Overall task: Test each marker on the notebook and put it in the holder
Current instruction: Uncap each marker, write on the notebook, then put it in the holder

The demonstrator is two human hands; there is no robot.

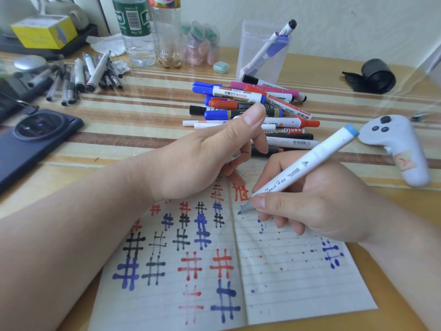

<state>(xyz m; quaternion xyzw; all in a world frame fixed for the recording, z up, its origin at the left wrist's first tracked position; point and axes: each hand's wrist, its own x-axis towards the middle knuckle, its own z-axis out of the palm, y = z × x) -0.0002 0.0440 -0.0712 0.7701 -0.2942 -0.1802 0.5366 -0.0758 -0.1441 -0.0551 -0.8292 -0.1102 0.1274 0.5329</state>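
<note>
An open lined notebook (286,278) lies in front of me, covered with red, blue and black hash marks. My right hand (317,206) grips a white marker with a light-blue end (317,154), its blue tip touching the right page. My left hand (210,158) hovers over the notebook's top edge, fingers curled round a small white piece, probably the marker's cap, mostly hidden. A pile of markers (253,108) lies behind my hands. The clear plastic holder (262,60) stands behind the pile with one white and purple marker (272,46) inside.
A dark phone (31,144) lies at the left. Several grey pens (78,77) lie at the back left, near two bottles (152,32) and a jar. A white controller (396,146) rests at the right and a black roll (377,75) behind it.
</note>
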